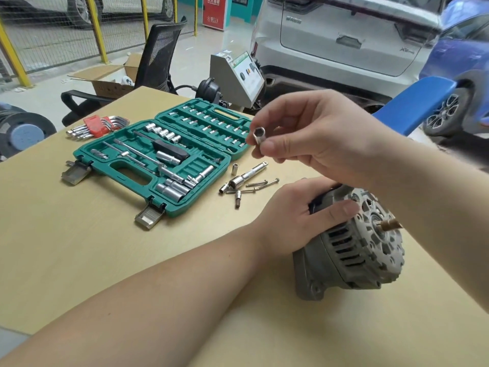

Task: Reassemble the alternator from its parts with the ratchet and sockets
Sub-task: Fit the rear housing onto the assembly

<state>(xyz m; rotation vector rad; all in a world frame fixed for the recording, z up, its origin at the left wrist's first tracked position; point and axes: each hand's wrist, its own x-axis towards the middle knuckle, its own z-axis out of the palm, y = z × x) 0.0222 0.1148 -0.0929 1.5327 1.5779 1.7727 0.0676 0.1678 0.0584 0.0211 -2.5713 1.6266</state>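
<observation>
Alternator [352, 250] lay on its side at the near right of the worktop [79, 247], housing halves looking joined, shaft end pointing right. My left hand [296, 215] gripped its top edge. My right hand [315, 139] pinched a small socket [258, 136] above it, hex mouth facing me. Long bolts [262, 184], loose sockets and an extension bar [247, 176] sat between the alternator and the open green socket case [164, 157]; I judged the through-bolts not yet fitted, so tightening remained. Hex keys [98, 125] lay behind the case. Beyond: office chair [156, 59], cardboard box, white car [344, 35].
</observation>
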